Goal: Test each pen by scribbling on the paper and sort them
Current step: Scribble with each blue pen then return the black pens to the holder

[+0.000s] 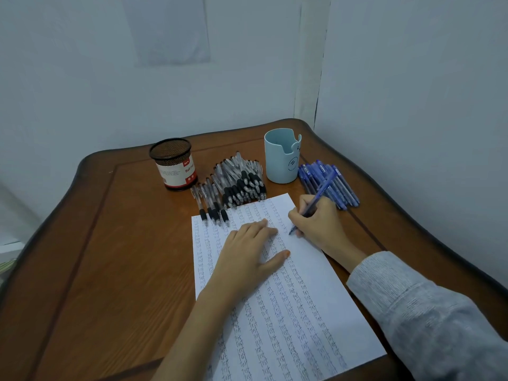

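The blue pen (320, 192) is in our right hand (319, 226). Our thumb and fingers (298, 215) are curled round it and pinch it low down, near the tip. The tip pokes out just under our fingers and touches the paper (316, 312), or almost does; we cannot tell which. The top of the pen sticks up past our knuckles, toward the pile of blue pens (341, 188) just beyond them.

Our left hand (247, 251) lies flat on the paper, with the fingers straight and close together and the thumb out to the side. It holds nothing. It presses the sheet down, just beside the pen tip.

We think this is the testing step: the pen is scribbling, or is about to. Next we need to look for a fresh blue mark by our fingertips. Then the pen must go to its place. The light blue cup (281, 158) stands beyond our right fingers, and the black mesh cup (174, 165) stands well beyond our left fingers. We cannot tell which cup is for good pens. A heap of black pens (239, 185) lies just past our left fingertips.

The paper is full of small marks in rows, too tiny to read. Our right fingers hide some of the spot where the tip lands. We cannot see inside the cups. The near end of the paper is cut off.
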Motion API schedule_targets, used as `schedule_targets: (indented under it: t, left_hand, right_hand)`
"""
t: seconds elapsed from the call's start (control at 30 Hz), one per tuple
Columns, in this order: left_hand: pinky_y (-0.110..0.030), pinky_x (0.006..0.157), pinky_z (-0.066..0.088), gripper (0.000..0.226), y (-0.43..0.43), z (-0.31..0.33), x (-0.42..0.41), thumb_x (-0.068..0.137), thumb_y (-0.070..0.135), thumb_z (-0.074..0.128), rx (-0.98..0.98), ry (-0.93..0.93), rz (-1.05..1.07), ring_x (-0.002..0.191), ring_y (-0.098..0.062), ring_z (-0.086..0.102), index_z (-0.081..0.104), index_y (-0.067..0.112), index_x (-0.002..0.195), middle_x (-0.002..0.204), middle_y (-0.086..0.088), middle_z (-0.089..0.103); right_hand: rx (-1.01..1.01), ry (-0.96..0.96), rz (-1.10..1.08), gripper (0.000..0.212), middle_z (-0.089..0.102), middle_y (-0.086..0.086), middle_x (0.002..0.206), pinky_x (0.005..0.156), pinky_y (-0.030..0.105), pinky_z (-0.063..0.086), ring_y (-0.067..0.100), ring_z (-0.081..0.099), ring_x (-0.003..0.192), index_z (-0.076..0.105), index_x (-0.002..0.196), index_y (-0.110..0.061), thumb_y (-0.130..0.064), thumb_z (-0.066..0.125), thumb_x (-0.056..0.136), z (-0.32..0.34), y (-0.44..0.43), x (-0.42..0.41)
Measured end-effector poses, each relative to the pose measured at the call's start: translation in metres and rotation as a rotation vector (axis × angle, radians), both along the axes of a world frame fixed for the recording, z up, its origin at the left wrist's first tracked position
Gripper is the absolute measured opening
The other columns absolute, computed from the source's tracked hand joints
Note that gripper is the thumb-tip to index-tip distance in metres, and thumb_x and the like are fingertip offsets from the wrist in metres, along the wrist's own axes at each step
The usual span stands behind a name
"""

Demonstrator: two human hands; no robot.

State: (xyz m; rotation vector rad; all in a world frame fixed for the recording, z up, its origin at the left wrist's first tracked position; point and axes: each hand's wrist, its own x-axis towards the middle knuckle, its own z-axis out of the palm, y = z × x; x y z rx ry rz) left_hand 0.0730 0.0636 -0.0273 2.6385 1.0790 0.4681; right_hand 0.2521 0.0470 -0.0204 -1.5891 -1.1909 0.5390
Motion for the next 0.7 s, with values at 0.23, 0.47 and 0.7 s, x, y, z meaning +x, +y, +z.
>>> schedule_targets:
  t: [0.23,0.47,0.7]
  left_hand:
    - [-0.022,0.108,0.015,0.054,-0.0007,-0.0003,-0.0003,0.092,0.060,0.043,-0.002,0.000,0.003,0.136,-0.002,0.024,0.042,0.032,0.139,0.151,0.014,0.031]
    - [-0.023,0.109,0.016,0.054,-0.0005,-0.0007,0.0006,0.092,0.059,0.043,-0.011,-0.001,0.003,0.136,-0.003,0.023,0.041,0.032,0.139,0.151,0.014,0.031]
    - [-0.022,0.108,0.015,0.054,-0.0005,-0.0012,0.0003,0.092,0.060,0.042,-0.012,0.000,0.006,0.136,-0.003,0.023,0.040,0.033,0.139,0.152,0.014,0.030]
  right_hand:
    - [-0.017,0.017,0.031,0.022,0.056,0.033,0.068,0.043,0.014,0.045,0.010,0.062,0.044,0.051,0.071,0.012,0.001,0.064,0.085,0.0014,0.0016,0.0004]
    - [-0.026,0.000,0.035,0.020,0.055,0.032,0.069,0.044,0.014,0.046,0.011,0.062,0.045,0.052,0.070,0.009,0.002,0.065,0.084,0.0004,0.0030,0.0009]
    - [-0.014,0.024,0.017,0.020,0.054,0.032,0.067,0.045,0.015,0.048,0.011,0.062,0.045,0.052,0.069,0.011,0.004,0.064,0.083,0.0019,0.0021,0.0022]
